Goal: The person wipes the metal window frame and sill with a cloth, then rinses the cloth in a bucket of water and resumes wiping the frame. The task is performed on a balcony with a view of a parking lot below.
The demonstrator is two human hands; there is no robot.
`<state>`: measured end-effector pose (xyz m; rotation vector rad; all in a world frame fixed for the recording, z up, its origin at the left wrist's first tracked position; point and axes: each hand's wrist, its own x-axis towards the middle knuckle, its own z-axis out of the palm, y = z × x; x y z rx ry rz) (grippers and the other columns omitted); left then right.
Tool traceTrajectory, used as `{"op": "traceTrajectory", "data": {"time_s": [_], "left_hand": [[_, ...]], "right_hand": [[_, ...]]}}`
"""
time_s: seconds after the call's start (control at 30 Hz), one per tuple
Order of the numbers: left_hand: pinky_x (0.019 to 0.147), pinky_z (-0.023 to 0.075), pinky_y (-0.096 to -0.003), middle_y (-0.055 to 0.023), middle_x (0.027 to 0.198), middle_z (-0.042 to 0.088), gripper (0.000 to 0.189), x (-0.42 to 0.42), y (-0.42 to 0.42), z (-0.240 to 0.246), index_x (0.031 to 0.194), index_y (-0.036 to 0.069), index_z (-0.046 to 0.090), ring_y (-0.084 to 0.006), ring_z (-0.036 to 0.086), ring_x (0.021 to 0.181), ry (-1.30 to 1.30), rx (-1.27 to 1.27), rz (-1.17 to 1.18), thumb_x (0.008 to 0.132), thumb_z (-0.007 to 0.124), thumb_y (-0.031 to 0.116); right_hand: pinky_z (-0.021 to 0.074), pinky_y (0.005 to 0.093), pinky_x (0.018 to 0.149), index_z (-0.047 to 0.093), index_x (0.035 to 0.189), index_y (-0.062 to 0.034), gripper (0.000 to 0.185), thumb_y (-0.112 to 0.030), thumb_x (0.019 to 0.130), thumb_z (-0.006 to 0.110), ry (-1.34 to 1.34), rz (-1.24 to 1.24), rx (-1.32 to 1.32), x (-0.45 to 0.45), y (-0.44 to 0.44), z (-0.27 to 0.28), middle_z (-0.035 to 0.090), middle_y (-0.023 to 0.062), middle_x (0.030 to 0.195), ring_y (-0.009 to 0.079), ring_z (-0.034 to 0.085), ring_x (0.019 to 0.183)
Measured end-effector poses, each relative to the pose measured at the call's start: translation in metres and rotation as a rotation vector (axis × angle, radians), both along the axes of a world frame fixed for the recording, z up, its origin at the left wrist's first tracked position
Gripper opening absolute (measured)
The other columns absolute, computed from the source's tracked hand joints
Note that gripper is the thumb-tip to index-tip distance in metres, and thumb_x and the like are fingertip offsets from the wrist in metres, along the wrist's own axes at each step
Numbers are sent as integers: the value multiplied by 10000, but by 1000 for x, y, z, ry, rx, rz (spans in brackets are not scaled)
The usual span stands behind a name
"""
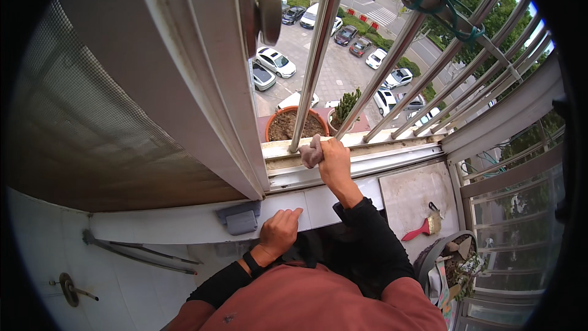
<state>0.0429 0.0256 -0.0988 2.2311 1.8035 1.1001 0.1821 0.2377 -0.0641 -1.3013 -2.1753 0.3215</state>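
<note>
My right hand (335, 163) grips a crumpled greyish-pink cloth (312, 152) over the window's lower frame. The cloth is close to the foot of a metal security bar (313, 69). Below them runs the dirty sliding track (363, 165) of the window. My left hand (279, 232) is at the white tiled sill (317, 200), fingers curled and its palm hidden. To its left lies a folded grey cloth (241, 222) on the sill.
Outside the bars sit an orange pot of soil (296, 125) and a potted cactus (347, 106). A red-handled paintbrush (420, 229) lies on the right ledge near a round planter (432, 250). The screened sash (115, 124) is at left; a rod (142, 253) leans below.
</note>
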Motion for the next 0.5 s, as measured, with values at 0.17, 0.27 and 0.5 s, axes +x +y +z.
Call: {"op": "traceTrajectory", "data": {"time_s": [0.17, 0.27, 0.5], "left_hand": [[661, 559, -391, -53, 809, 606, 251, 0, 0, -2, 1168, 78, 747, -253, 655, 772, 14, -5, 3, 930, 675, 45], [654, 555, -387, -51, 803, 600, 249, 0, 0, -2, 1168, 78, 749, -249, 654, 770, 12, 6, 6, 933, 672, 52], [656, 558, -384, -48, 806, 609, 252, 0, -1, 1, 1160, 81, 752, -246, 657, 771, 12, -21, 1, 924, 677, 37]], "right_hand": [[581, 491, 884, 731, 989, -10, 171, -25, 820, 754, 48, -41, -200, -53, 9, -27, 658, 192, 1036, 432, 666, 1014], [614, 441, 835, 743, 1012, 29, 169, 3, 846, 763, 137, -23, -261, -49, 16, -34, 669, 186, 1046, 370, 730, 947], [619, 336, 735, 770, 1135, -5, 223, 41, 921, 725, 599, 109, -392, -43, 18, -44, 698, 75, 1077, 183, 743, 760]]}}
